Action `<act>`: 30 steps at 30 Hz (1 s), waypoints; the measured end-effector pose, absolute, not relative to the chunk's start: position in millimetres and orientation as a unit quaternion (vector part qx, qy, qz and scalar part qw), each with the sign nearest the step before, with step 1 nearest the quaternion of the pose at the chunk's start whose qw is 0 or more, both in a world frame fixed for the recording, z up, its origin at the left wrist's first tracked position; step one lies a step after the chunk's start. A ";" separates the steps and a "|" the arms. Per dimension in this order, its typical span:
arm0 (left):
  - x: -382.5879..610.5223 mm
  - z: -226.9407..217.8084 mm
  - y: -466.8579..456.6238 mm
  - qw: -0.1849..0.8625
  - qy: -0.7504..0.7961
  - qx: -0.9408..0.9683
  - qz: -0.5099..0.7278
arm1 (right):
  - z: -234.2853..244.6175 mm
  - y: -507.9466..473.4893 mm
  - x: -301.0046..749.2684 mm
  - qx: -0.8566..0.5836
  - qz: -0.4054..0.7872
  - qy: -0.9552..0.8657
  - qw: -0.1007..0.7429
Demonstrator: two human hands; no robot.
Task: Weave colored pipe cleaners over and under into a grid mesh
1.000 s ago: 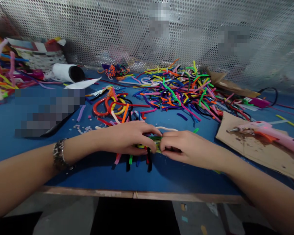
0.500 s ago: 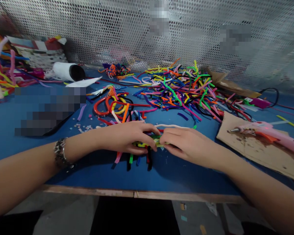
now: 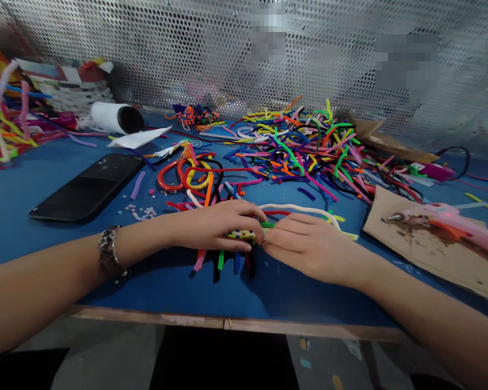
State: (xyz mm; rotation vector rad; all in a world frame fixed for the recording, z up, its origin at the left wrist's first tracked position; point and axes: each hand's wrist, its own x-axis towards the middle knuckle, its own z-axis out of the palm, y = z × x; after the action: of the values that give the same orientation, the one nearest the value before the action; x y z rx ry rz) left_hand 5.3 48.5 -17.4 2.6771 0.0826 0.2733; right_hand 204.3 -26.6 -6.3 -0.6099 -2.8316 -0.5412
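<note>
A strip of woven pipe cleaners lies near the table's front, its coloured ends poking out above and below my left hand. The fingers of that hand curl over the weave, the tips at its right end. My right hand meets them there, thumb and fingers pinched on a yellow pipe cleaner, whose free end shows beyond the knuckles. A white pipe cleaner arches behind my right hand. Both palms hide much of the weave.
A large heap of pipe cleaners lies at the back. To the right, a pink glue gun rests on cardboard. A phone, small beads and red-handled scissors lie left. A perforated metal screen stands behind.
My right hand has shifted slightly down, and the yellow end and more of the white pipe cleaner now show beyond it. My left hand stays on the weave.
</note>
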 end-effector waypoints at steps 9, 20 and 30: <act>7.0 -21.7 47.5 0.228 0.051 0.966 0.114 | -9.9 -37.0 195.1 -0.199 -0.164 -0.960 0.106; 6.6 -18.7 45.9 0.243 0.057 0.962 0.113 | -3.2 -47.3 187.7 -0.217 -0.070 -0.972 0.063; 6.1 -18.2 49.2 0.202 0.017 0.971 0.126 | 6.3 -21.4 209.6 -0.306 0.107 -0.918 0.230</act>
State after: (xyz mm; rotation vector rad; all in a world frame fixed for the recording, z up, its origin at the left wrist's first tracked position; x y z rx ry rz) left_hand 6.1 49.2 -18.2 2.7115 0.0485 0.3529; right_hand 209.6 -21.4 6.3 -0.8407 -2.5243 0.2931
